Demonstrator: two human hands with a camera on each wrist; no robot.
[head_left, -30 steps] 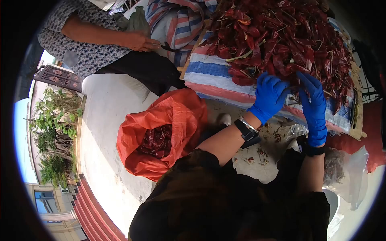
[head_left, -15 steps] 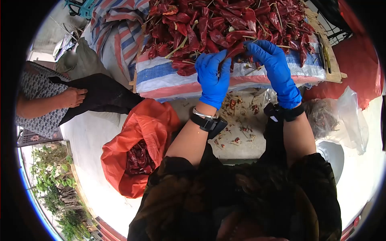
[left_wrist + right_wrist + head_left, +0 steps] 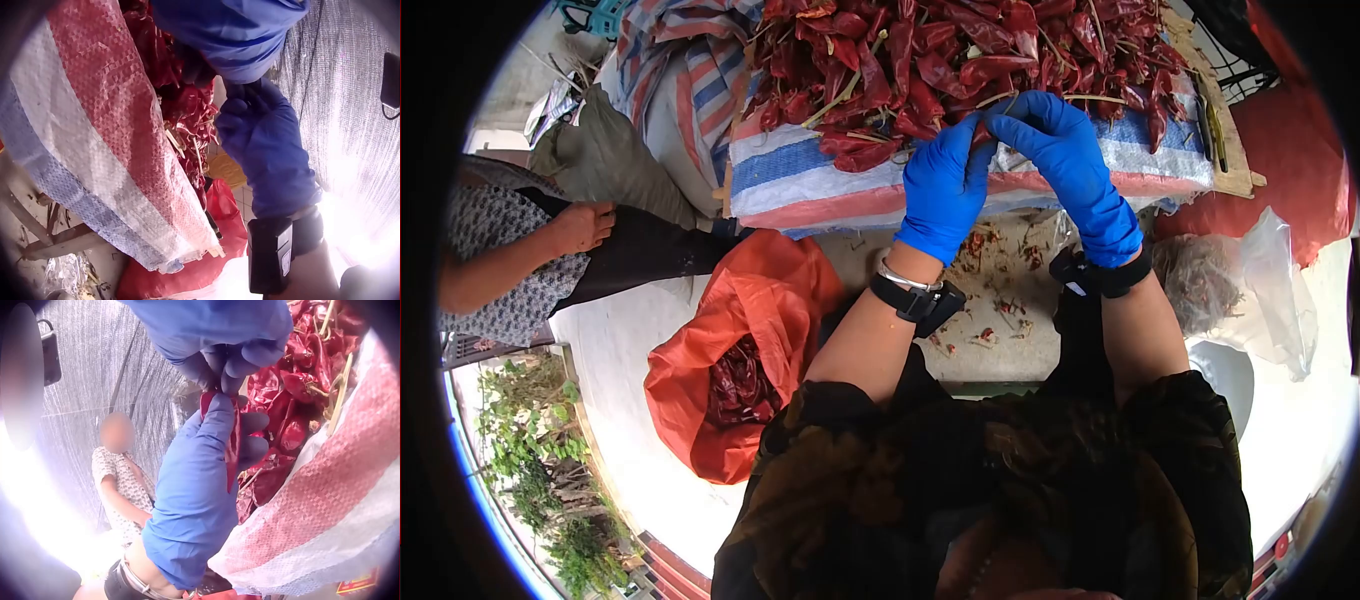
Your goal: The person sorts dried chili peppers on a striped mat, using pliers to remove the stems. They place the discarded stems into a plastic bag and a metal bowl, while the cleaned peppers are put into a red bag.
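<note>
My left hand, in a blue glove, grips a dried red chili pepper, its thumb lying along the pod in the right wrist view. My right hand, gloved the same way, meets it fingertip to fingertip and pinches the pepper's upper end. The right fingers hide that end and any stem on it. Both hands are just in front of a big heap of dried chili peppers, on a striped woven sheet.
An orange-red sack with peppers inside stands to the left. Another person's arm is beyond it. Stem scraps litter the floor. At right are a clear plastic bag, a pale basin and a red sack.
The head view has swung right and steadied. My right hand has moved left to my left hand, and both are now close together around the pepper. The other person's arm has drawn back.
</note>
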